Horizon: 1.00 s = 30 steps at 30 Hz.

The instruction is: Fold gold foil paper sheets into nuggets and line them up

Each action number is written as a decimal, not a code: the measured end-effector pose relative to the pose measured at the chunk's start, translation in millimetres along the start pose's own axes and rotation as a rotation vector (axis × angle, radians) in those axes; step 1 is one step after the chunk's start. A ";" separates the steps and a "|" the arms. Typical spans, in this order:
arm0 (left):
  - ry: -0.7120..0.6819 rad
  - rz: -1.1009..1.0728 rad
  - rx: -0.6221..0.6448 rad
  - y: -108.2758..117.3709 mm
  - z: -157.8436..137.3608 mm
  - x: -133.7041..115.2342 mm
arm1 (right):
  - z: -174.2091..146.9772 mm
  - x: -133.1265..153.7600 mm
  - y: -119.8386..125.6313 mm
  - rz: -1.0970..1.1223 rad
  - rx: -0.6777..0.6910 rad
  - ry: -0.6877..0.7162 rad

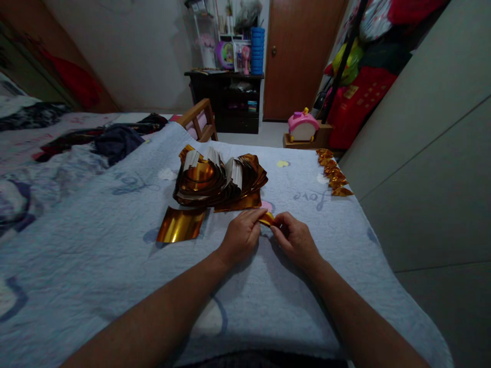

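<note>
Between my two hands is a small folded piece of gold foil paper. My left hand grips its left end, fingers closed over it. At the other end, the thumb and fingers of my right hand pinch it. Just beyond my hands lies a thick, curled stack of gold foil paper, its pale undersides showing in places. One loose gold sheet rests flat to the left of my hands. Along the right edge of the bed runs a row of several folded gold foil pieces.
A pale blue quilt with printed shapes covers the bed. Dark clothes lie at the far left. Past the bed's end stand a wooden chair, a dark cabinet and a pink toy case. A pale wardrobe borders the right side.
</note>
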<state>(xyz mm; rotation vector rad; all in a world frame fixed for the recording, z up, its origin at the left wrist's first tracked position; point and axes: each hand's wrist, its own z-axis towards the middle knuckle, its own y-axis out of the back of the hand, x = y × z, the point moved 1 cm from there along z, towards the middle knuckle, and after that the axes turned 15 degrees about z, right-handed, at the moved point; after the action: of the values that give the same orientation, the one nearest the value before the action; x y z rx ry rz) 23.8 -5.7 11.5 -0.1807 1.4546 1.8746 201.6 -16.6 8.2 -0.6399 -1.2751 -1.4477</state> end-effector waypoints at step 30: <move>0.019 0.071 -0.018 -13.3 -4.5 -2.4 | 0.4 -7.5 -3.7 -0.162 -0.158 0.073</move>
<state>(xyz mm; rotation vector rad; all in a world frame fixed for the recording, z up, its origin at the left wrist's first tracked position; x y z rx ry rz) 32.5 -9.7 0.9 -0.1572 1.4744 1.9485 200.4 -14.0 0.3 -0.5934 -1.1856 -1.7029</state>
